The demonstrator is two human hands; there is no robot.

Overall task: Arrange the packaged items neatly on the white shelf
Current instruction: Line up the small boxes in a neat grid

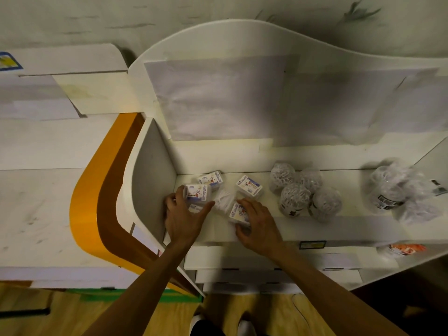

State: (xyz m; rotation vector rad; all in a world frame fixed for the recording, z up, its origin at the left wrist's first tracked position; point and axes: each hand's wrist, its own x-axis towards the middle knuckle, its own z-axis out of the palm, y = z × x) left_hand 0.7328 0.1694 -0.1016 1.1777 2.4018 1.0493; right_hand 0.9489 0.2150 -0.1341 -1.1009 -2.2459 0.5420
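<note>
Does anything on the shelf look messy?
Yes. The small boxes by the left wall lie at different angles, not in a row. The left hand grips one and the right hand holds another. The round bags sit in a loose clump.

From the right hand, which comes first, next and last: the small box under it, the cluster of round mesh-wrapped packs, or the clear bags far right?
1. Small box, under the right hand, held by its fingers.
2. Round packs, mid-shelf, to its right.
3. Clear bags, at the shelf's far right end.
</note>
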